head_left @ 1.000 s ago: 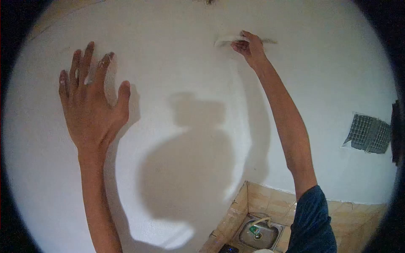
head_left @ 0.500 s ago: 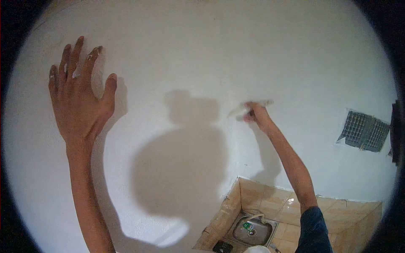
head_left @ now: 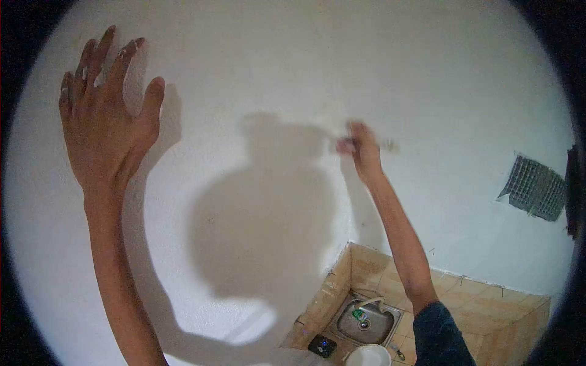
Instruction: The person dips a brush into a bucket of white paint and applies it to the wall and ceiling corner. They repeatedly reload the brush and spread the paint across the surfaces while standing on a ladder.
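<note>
- Left hand (head_left: 108,122): grip splayed flat against the wall (head_left: 274,55), holding nothing, apparently for steadying.
- Right hand (head_left: 362,148): grip closed around a blurred tool (head_left: 389,146), near the wall's inner corner, above the sink (head_left: 381,322).

- Seemingly a kitchen or wash corner, perhaps in a home; which of these cannot be told for sure.
- The best sign is a metal sink (head_left: 381,323) with a drain, set in a tiled corner.
- Over the sink curves a pale spout or hose (head_left: 368,301).
- Behind the sink run beige tiles (head_left: 368,261), and above these, plain white walls (head_left: 201,61).
- Just beside the sink stands a round white container (head_left: 368,357).
- Up and right of the sink, a mesh-covered opening (head_left: 533,188).
</note>
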The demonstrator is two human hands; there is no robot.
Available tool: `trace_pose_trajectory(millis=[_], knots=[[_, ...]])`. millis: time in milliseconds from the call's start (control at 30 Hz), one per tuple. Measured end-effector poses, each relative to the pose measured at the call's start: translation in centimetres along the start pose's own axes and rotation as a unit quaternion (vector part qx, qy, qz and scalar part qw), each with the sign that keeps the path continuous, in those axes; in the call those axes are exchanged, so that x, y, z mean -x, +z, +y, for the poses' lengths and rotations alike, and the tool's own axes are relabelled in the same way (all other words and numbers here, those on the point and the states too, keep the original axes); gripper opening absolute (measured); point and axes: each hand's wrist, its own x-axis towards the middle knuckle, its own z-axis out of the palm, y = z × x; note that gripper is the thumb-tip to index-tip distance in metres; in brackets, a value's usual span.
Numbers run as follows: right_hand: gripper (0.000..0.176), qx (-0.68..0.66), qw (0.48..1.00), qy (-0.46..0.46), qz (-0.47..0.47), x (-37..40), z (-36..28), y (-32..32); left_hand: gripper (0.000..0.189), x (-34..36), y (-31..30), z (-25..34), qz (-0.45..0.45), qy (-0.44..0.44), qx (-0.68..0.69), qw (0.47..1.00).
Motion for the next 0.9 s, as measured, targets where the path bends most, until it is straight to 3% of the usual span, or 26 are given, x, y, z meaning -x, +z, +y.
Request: trace_pose_trajectory(millis=[100, 167, 267, 467, 600, 833, 900], knots=[[0.03, 0.083, 0.989, 0.12, 0.026, 6.7, 4.7, -6.5, 0.048, 0.0, 0.4, -0.1, 0.004, -0.001, -0.007, 1.0], [0.026, 0.13, 0.966, 0.223, 0.015, 10.1, 3.9, -8.1, 0.048, 0.1, 0.5, -0.1, 0.008, -0.002, -0.006, 1.0], [0.025, 0.108, 0.965, 0.237, 0.019, 10.0, 3.3, -8.6, 0.049, -0.1, 0.2, 0.0, 0.014, 0.003, -0.004, 1.0], [0.022, 0.03, 0.996, 0.045, -0.068, 3.3, -5.0, 4.2, 0.048, -0.2, 0.3, -0.4, 0.015, 0.019, -0.002, 1.0], [0.025, -0.032, 0.995, -0.01, -0.096, 4.4, -7.2, 6.5, 0.046, 0.0, 0.4, -0.5, 0.015, 0.022, 0.0, 1.0], [0.027, 0.076, 0.972, 0.222, -0.027, 18.1, 5.1, -3.6, 0.045, -0.3, -1.1, 0.3, 0.044, 0.039, 0.053, 0.997], [0.027, 0.115, 0.958, 0.262, -0.027, 19.5, 5.9, -5.8, 0.05, -0.4, -3.6, 2.0, -0.057, -0.066, 0.058, 0.994]])
